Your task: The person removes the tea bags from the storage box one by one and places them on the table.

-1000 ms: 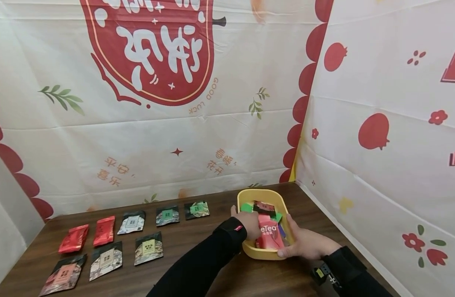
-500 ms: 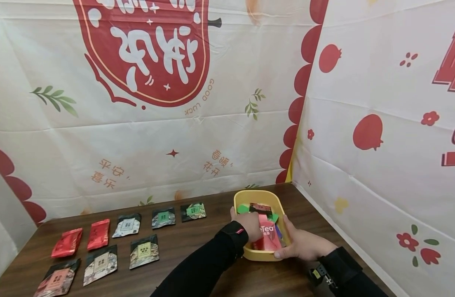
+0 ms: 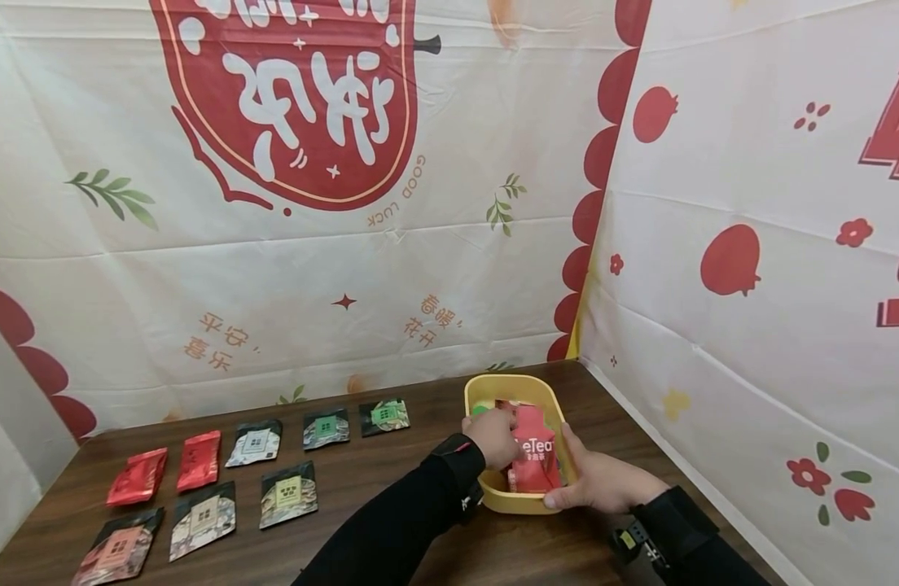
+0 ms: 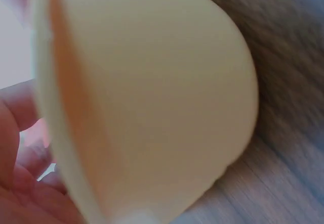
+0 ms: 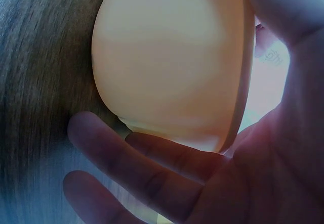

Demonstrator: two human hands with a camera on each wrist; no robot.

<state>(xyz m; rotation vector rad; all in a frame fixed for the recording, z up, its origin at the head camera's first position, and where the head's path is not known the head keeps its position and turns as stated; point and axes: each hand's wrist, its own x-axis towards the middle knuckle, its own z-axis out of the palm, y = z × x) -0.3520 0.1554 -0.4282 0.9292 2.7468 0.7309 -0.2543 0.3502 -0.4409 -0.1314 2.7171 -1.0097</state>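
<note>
A yellow plastic basket (image 3: pixel 511 505) stands at the right of the table with several tea sachets inside. My left hand (image 3: pixel 493 439) reaches over its left side and pinches a pink tea sachet (image 3: pixel 533 468) lettered "LeTea" at its left edge; those fingertips are hidden in the head view. Along the right side, my right hand (image 3: pixel 603 480) holds the basket, thumb at the near rim and fingers against the outer wall (image 5: pixel 167 67). A dark red packet (image 3: pixel 504 404) and a bit of green (image 3: pixel 482 407) show behind the pink sachet.
On the left of the wooden table (image 3: pixel 361 480) lie several sachets in two rows, among them a red one (image 3: pixel 199 461), a green-labelled one (image 3: pixel 385 417) and a yellow-labelled one (image 3: pixel 288 494). Printed cloth (image 3: pixel 310 309) hangs behind, and a white printed cloth (image 3: pixel 713 366) on the right.
The pink sachet has shifted up in the basket with my left hand, covering more of the dark red packet and the green behind it. My right hand keeps its hold on the basket.
</note>
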